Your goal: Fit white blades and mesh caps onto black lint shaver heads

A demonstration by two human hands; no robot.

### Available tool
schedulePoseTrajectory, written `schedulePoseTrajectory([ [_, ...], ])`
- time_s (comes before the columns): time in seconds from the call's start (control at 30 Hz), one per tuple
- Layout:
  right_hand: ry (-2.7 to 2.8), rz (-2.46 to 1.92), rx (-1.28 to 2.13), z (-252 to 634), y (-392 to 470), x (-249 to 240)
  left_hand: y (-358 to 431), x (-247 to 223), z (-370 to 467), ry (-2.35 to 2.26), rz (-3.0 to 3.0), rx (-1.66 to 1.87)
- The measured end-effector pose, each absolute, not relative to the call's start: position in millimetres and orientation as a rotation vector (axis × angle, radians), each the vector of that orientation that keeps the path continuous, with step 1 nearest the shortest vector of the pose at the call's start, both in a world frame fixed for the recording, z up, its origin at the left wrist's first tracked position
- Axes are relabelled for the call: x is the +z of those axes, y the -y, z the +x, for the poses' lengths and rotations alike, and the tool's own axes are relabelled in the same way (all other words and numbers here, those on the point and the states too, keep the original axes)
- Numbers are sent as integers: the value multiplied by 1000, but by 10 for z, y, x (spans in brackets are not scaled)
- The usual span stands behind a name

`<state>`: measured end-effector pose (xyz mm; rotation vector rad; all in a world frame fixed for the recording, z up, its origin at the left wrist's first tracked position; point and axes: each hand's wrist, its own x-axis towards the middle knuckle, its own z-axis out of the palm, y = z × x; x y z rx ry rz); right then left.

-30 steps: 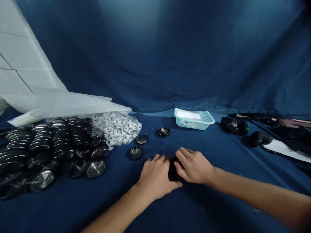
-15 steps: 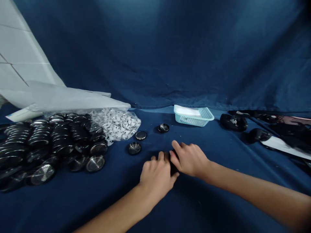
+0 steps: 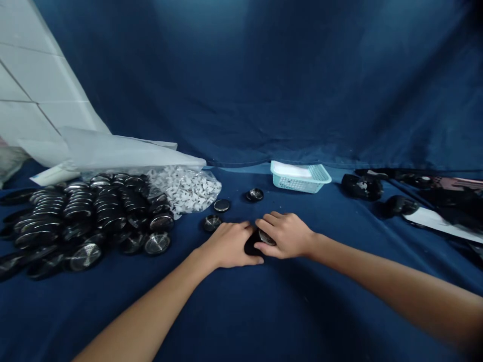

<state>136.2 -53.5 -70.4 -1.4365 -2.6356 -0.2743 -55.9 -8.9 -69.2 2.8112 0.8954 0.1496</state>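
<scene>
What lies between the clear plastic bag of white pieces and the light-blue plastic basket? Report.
The head view shows at least one round black-and-silver disc on dark-blue cloth.

A perforated metal disc (image 3: 266,238), hidden earlier, now in view within the right grip (image 3: 287,235).

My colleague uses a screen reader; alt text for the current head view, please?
A person's left hand and right hand hold dark parts, mostly hidden, perforated metal showing, over blue cloth. To the left lie rows of black discs and a bag of grey pieces; a pale-blue basket sits beyond.
</scene>
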Motion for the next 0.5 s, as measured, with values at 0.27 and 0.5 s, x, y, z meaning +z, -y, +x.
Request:
schedulePoseTrajectory([
  [0.27, 2568, -1501, -233, 1295, 447, -694, 136, -820, -555, -1031, 2754, 192],
  [0.5, 2324, -1625, -102, 1331, 516, -813, 214, -802, -507, -1140, 2751, 240],
])
